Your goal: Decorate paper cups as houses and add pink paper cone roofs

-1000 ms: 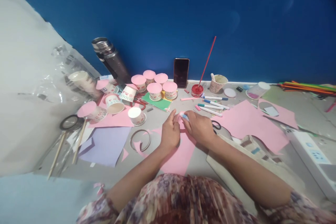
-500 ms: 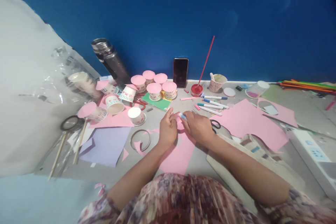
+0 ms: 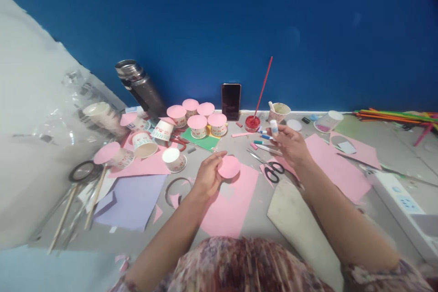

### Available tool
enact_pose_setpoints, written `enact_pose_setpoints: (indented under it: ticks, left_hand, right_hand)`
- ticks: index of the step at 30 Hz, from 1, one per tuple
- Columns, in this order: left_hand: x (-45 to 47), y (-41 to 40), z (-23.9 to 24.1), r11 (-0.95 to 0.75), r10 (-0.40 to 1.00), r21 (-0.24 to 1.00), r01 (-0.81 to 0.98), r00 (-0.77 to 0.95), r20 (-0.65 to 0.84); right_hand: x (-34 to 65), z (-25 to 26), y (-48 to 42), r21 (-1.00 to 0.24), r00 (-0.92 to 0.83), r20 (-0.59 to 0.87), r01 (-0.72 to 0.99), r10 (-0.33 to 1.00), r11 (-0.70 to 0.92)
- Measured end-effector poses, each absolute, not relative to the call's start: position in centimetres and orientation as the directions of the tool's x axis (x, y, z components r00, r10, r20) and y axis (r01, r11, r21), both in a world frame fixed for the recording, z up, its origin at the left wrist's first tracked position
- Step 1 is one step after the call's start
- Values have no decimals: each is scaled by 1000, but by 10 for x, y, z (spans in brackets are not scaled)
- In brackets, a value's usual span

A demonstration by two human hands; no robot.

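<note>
A round pink paper disc (image 3: pixel 229 167) is held at its left edge by my left hand (image 3: pixel 209 172), above the pink sheet (image 3: pixel 236 205) in front of me. My right hand (image 3: pixel 290 145), raised to the right, grips a small white glue stick (image 3: pixel 273 127). Black-handled scissors (image 3: pixel 272 169) lie on the table below that hand. Several printed paper cups (image 3: pixel 198 132) topped with pink discs stand beyond my left hand. Closer to it is a white cup (image 3: pixel 174 159) with no disc.
A phone (image 3: pixel 231 101) leans on the blue wall beside a red paint pot (image 3: pixel 252 123) with a brush standing in it. A steel flask (image 3: pixel 142 89) is at the back left. A tape roll (image 3: pixel 178 191), purple paper (image 3: pixel 132 203) and a white power strip (image 3: pixel 404 200) surround the work area.
My hands have moved apart. The right went up and right with the glue stick, away from the disc. The disc now shows fully in my left hand, and the scissors are uncovered.
</note>
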State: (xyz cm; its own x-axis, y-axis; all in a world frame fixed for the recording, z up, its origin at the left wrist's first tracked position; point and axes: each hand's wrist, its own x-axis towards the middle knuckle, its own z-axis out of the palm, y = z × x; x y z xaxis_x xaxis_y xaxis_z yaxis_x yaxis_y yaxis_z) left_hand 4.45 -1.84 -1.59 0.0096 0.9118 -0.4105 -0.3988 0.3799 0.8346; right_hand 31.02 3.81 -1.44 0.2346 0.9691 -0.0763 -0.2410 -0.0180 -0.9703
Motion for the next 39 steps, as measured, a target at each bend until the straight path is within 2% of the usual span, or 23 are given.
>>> enact_pose_setpoints:
  ticks: [6, 10, 16, 19, 22, 24, 26, 29, 31, 36, 39]
  left_hand:
    - [43, -17, -21, 271, 953, 913, -306, -48, -299]
    - [45, -19, -24, 181, 979, 974, -135, -64, -191]
    - [50, -30, -13, 113, 991, 992, 48, -73, -109]
    - [40, -46, 2, 0, 993, 985, 171, -115, 20]
    - [14, -63, 14, -105, 927, 934, 341, -306, 215]
    - [-10, -67, 16, -42, 820, 904, 427, -502, 275]
    - [-35, -66, 14, 90, 768, 890, 447, -600, 224]
    - [-61, -56, 6, 223, 789, 891, 395, -611, 73]
    - [-71, -47, 1, 233, 811, 887, 398, -583, 48]
    - [-84, -30, -6, 161, 856, 869, 467, -505, 113]
    - [-89, -27, -1, 136, 837, 910, 392, -537, 106]
  right_hand:
    - [365, -22, 64, -979, 488, 14, -172, 873, 111]
    - [377, -31, 68, -992, 520, 2, -105, 854, 66]
    - [375, -34, 66, -999, 531, 34, 3, 847, 38]
    - [369, -34, 62, -997, 519, 71, 22, 852, 70]
    - [362, -35, 59, -995, 484, 94, 33, 870, 90]
    - [358, -36, 57, -991, 455, 128, 95, 881, 95]
    - [355, -37, 56, -982, 433, 159, 162, 887, 97]
    - [354, -37, 54, -977, 422, 168, 194, 891, 93]
    - [353, -36, 53, -973, 410, 174, 211, 895, 92]
    - [348, -29, 48, -960, 381, 197, 260, 903, 100]
    - [339, -24, 44, -983, 337, 149, 150, 930, 104]
